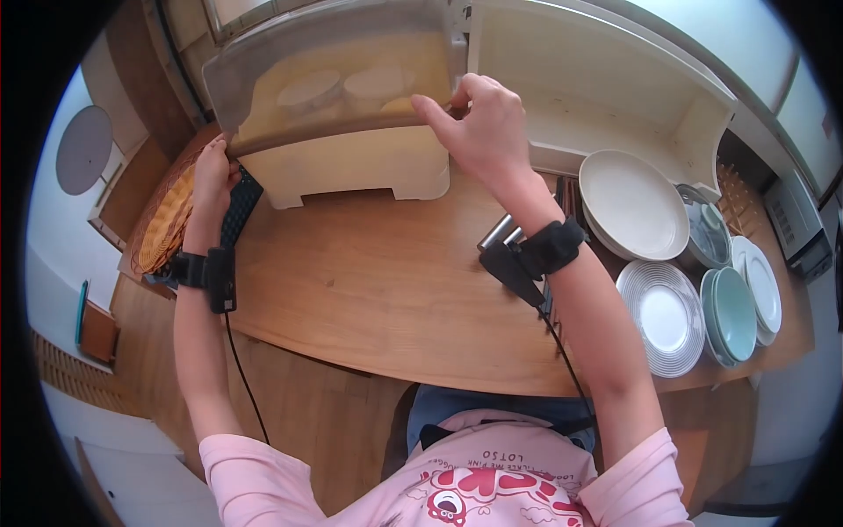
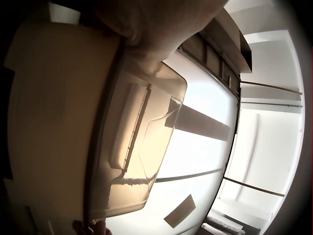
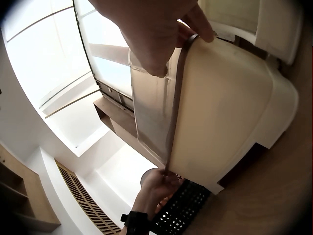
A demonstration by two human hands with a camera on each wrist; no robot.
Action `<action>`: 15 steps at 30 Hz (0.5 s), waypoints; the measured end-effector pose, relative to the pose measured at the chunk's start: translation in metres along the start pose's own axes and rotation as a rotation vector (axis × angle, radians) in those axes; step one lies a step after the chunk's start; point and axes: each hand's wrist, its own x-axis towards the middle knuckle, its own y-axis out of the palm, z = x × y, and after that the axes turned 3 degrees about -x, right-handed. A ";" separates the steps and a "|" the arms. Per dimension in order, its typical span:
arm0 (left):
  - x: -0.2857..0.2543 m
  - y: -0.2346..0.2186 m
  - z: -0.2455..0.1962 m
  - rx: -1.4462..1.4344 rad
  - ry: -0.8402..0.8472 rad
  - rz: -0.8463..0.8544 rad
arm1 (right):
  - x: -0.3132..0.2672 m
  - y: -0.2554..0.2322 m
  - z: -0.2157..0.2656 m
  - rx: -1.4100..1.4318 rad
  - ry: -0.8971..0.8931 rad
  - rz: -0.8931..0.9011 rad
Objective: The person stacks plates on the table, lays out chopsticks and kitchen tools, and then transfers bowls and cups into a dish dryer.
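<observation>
A translucent lid (image 1: 230, 101) with a brown rim covers the cream storage box (image 1: 351, 167) at the back left of the table. Pale round dishes (image 1: 378, 82) show dimly through the lid. My left hand (image 1: 213, 176) pinches the rim at the left front corner. At the opposite front corner, my right hand (image 1: 490, 127) grips the rim, its thumb against the see-through side of the lid (image 3: 152, 112) in the right wrist view. In the left wrist view, the lid (image 2: 164, 142) stands against a bright window, with the left hand partly cut off.
A white open-fronted bin (image 1: 606, 97) stands at the back right. Before it lie a large cream dish (image 1: 637, 206), a ridged white plate (image 1: 663, 318), teal bowls (image 1: 736, 312) and a pot (image 1: 709, 237). A woven basket (image 1: 171, 220) and dark perforated crate (image 1: 244, 204) sit left.
</observation>
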 end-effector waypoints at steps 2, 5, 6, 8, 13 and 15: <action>-0.033 0.025 -0.013 0.105 0.040 -0.182 | 0.004 -0.001 0.004 -0.072 0.112 0.101; -0.050 0.034 -0.006 0.283 0.224 -0.231 | 0.003 0.011 0.011 -0.218 0.012 -0.103; -0.057 0.032 -0.006 0.354 0.256 -0.164 | 0.004 0.015 0.014 -0.214 0.012 -0.101; -0.062 0.035 -0.002 0.379 0.315 -0.173 | 0.005 0.022 0.020 -0.151 -0.158 -0.307; -0.072 0.039 0.000 0.357 0.387 -0.156 | 0.016 0.019 0.054 -0.146 -0.436 -0.294; -0.083 0.046 0.000 0.305 0.377 -0.153 | 0.020 0.024 0.058 -0.146 -0.503 -0.281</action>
